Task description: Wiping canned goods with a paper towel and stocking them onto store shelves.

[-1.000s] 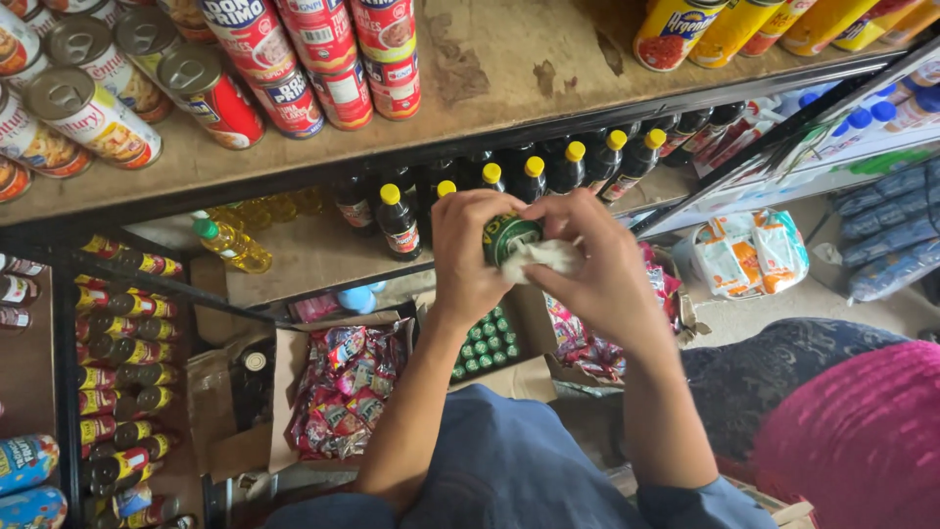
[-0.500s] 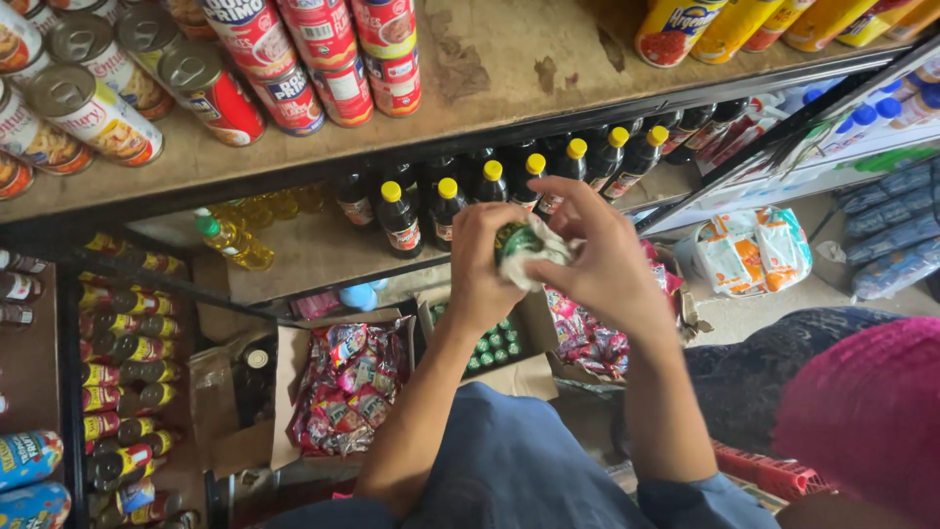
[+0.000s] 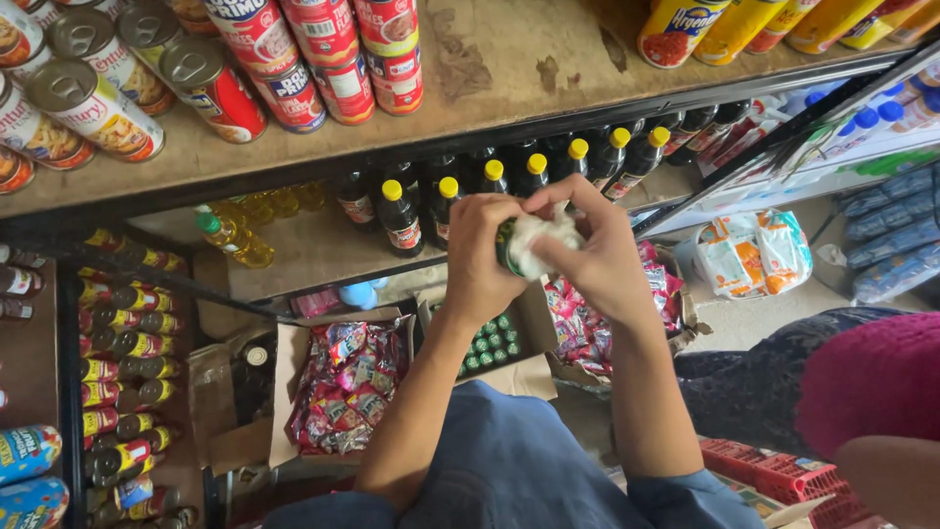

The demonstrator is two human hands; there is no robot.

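Just below the row of yellow-capped dark bottles (image 3: 509, 181), the left hand (image 3: 480, 257) is wrapped around a small dark bottle (image 3: 507, 247) while, at its right, the right hand (image 3: 597, 257) presses a crumpled white cloth (image 3: 541, 240) against it.
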